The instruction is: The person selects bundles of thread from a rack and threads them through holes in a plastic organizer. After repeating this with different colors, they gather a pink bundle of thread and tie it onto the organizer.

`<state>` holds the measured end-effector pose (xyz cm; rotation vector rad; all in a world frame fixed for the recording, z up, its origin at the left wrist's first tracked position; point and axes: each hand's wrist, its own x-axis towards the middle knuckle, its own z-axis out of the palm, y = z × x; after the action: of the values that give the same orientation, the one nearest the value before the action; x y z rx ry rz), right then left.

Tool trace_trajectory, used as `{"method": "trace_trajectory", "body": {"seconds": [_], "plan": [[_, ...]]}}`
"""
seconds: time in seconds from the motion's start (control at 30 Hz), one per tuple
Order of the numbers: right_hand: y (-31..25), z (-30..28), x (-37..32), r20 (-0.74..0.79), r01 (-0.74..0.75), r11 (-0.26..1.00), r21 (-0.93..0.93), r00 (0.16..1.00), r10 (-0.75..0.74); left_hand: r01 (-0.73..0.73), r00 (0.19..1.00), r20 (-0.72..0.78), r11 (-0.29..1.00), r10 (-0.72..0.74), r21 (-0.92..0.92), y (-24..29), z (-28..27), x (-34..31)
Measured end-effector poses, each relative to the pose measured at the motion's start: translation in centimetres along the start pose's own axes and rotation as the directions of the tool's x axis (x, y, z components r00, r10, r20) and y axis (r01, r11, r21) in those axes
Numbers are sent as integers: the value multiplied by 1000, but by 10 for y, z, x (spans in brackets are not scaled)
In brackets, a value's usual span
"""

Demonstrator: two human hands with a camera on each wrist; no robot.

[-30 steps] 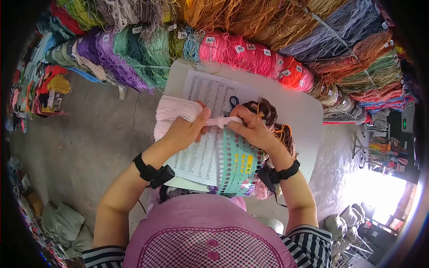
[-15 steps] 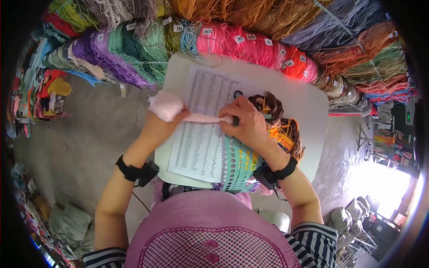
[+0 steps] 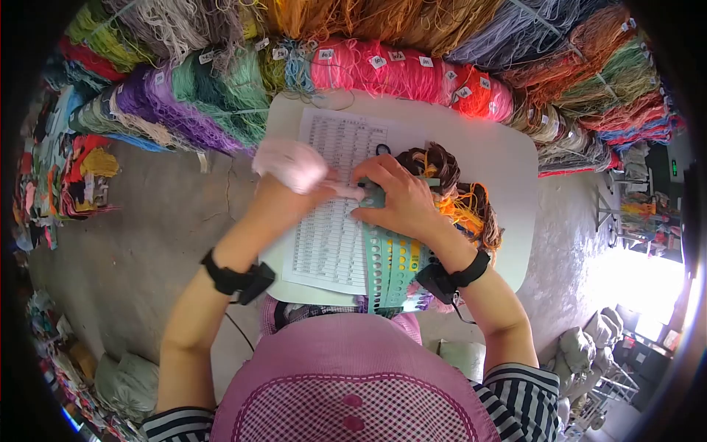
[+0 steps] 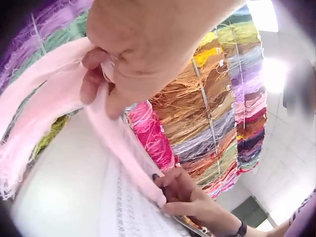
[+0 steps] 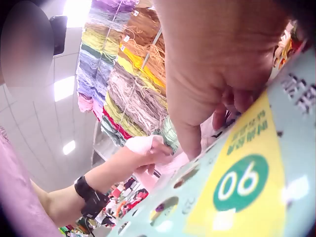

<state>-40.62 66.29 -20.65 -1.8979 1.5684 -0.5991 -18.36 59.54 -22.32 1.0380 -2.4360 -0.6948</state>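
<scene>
My left hand (image 3: 283,210) grips a pale pink yarn skein (image 3: 291,163), blurred in the head view. The left wrist view shows its cut ends hanging on one side and a flat pink strand (image 4: 118,148) stretching from my left fingers to my right hand (image 3: 403,197). That strand ends by my right thumb and fingertips. My right hand lies over the upper end of a mint-green punched card (image 3: 394,272), thumb and fingers bent about its edge. Close up, the right wrist view shows the card's holes and yellow label (image 5: 237,182). The right palm partly hides the strand's end.
Under the hands, printed sheets (image 3: 324,250) cover part of a white table (image 3: 501,177). A dark-blue loop (image 3: 383,149) lies just beyond my right hand. Brown and orange yarn bundles (image 3: 471,206) sit to its right. Racks of coloured yarn (image 3: 368,70) stand behind the table.
My left hand first moved left with the skein, stretching the pink strand, then came back toward the right hand. The right thumb and index finger have spread apart over the card's end.
</scene>
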Motion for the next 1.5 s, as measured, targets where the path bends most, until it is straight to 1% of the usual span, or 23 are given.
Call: {"method": "trace_trajectory", "body": {"seconds": [0.07,0.13,0.27,0.37,0.4,0.43,0.47,0.5,0.57,0.63,0.7,0.73,0.77,0.8,0.83,0.87,0.9,1.0,1.1,1.23,1.3,1.4,1.5], "plan": [[0,-2,-1,52,19,1000,-25,998,-18,29,999,45,997,-26,-70,11,20,0],[1,-3,0,80,7,999,-31,997,-5,155,988,52,939,-146,-307,8,31,-3],[3,0,-2,50,45,998,-48,998,-43,183,983,32,932,-183,-311,-5,25,-6],[0,-2,-3,48,58,996,-70,997,-55,254,967,118,863,-225,-437,-28,-8,-8],[-8,-6,-4,37,78,994,-72,996,-75,417,904,242,606,-352,-677,-26,-33,-12],[-21,-11,-6,14,6,1000,-12,1000,-6,521,821,392,262,-415,-813,-23,-56,-16],[-35,-13,-6,-6,-64,997,51,998,64,479,853,411,169,-321,-862,-18,-70,-26],[-51,-12,-4,-18,-43,998,53,999,44,467,860,394,189,-325,-864,-8,-83,-33],[-86,-3,-4,-125,24,962,271,992,11,316,910,358,-209,-210,-926,17,-100,-43],[-125,17,1,-177,70,935,349,984,-8,274,949,298,-199,-101,-941,30,-111,-53],[-156,38,3,-115,52,656,753,992,53,140,990,129,340,-56,-930,38,-117,-63],[-163,45,1,-122,60,661,748,991,47,78,994,51,306,-96,-949,40,-116,-69],[-168,53,2,-110,51,540,840,991,77,67,995,42,309,-90,-949,40,-124,-77],[-174,59,1,-91,42,406,913,990,103,118,985,63,356,-161,-927,39,-134,-84],[-180,62,-1,-97,49,414,909,991,95,170,969,80,398,-233,-901,37,-142,-92],[-185,64,-5,-102,51,402,914,989,107,158,950,60,305,-308,-939,32,-148,-98],[-190,67,-7,-107,52,389,920,987,121,150,951,53,307,-303,-940,30,-154,-104],[-206,77,-12,-115,72,389,918,989,88,213,927,183,57,-328,-975,29,-170,-118],[-225,83,-17,-138,74,407,910,982,130,201,951,150,172,-270,-964,29,-175,-130],[-243,89,-21,-174,96,435,895,974,144,184,948,141,128,-286,-975,28,-183,-144],[-249,91,-22,-187,81,534,842,971,147,129,962,72,204,-264,-970,26,-180,-149],[-258,91,-24,-158,48,476,878,968,194,30,974,-42,315,-220,-948,28,-178,-154],[-263,91,-27,-189,54,553,832,963,190,81,973,18,265,-231,-961,28,-183,-159]]}}
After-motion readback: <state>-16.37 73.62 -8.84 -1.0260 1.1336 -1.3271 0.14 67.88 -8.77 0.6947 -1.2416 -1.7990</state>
